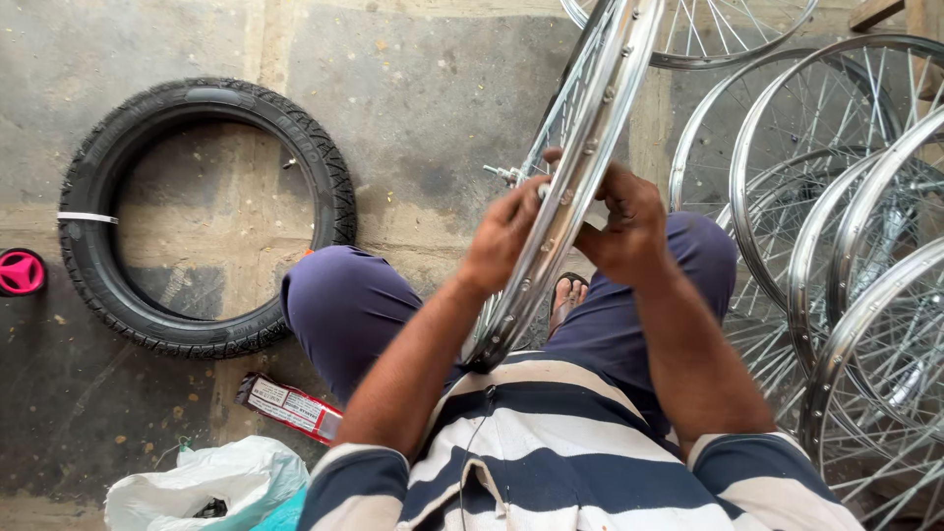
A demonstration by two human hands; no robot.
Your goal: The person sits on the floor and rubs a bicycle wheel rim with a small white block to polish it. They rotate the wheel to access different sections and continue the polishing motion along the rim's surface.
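Observation:
A shiny spoked metal wheel rim (588,147) stands upright on edge between my knees, running from my lap up out of the top of the view. My left hand (503,234) grips the rim's left side, fingers curled over its edge. My right hand (621,224) holds the rim from the right, fingers pressed against the spokes and rim near the left hand. The axle end (500,174) sticks out just left of the rim. I sit in blue trousers and a striped shirt, with one sandalled foot (567,295) showing below the rim.
A black rubber tyre (202,211) lies flat on the concrete floor to the left. Several more spoked rims (846,246) are stacked at the right. A red-and-white carton (290,406) and a white plastic bag (211,482) lie at lower left; a pink round object (20,272) sits at the left edge.

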